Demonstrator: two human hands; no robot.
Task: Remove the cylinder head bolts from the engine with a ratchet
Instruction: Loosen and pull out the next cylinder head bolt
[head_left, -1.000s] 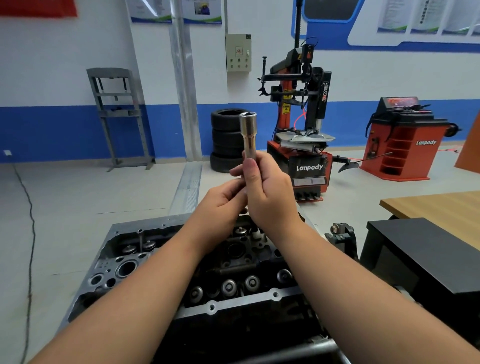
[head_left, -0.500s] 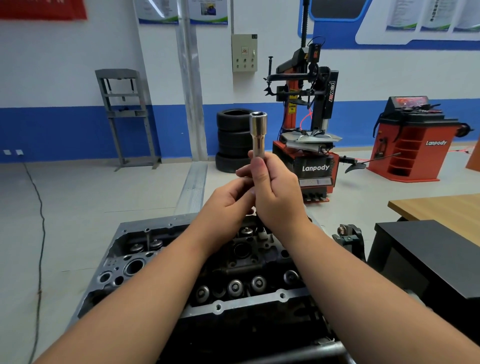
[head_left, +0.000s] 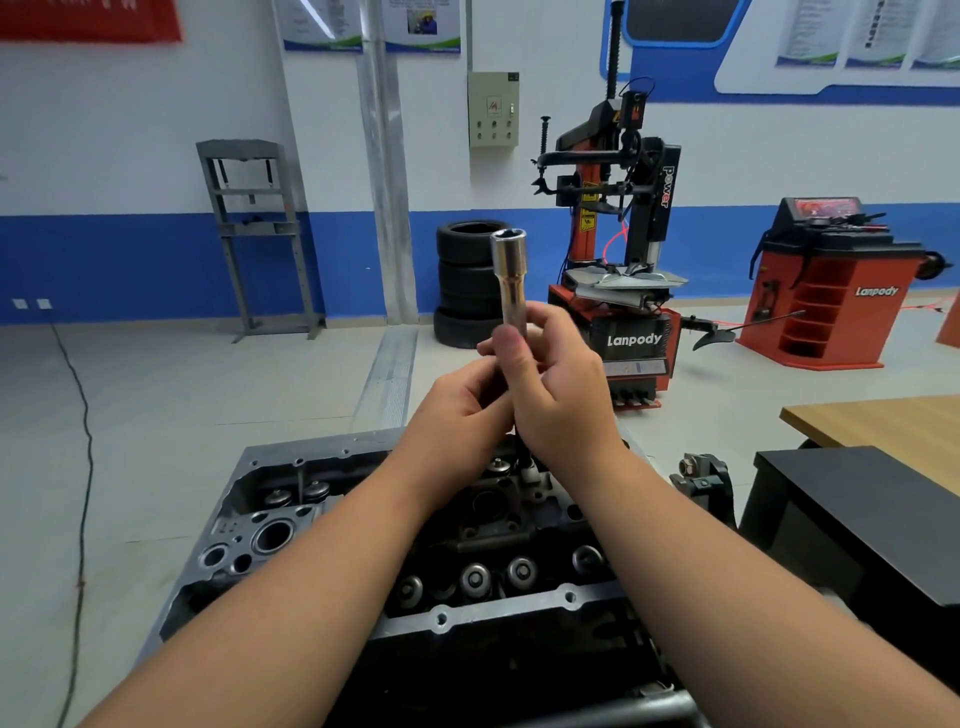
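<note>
Above the engine (head_left: 322, 525), both hands, left hand (head_left: 457, 410) and right hand (head_left: 558, 395), grip an upright socket (head_left: 510, 275), opening upward.

A white wall (head_left: 130, 130) with a blue band runs behind the hands. Beyond them stand stacked tyres (head_left: 467, 283) and a tyre changer (head_left: 615, 260); further right, an orange balancer (head_left: 826, 283). Far left stands a grey press frame (head_left: 254, 234). The floor (head_left: 208, 379) is pale grey. A wooden table (head_left: 883, 431) sits right.
</note>
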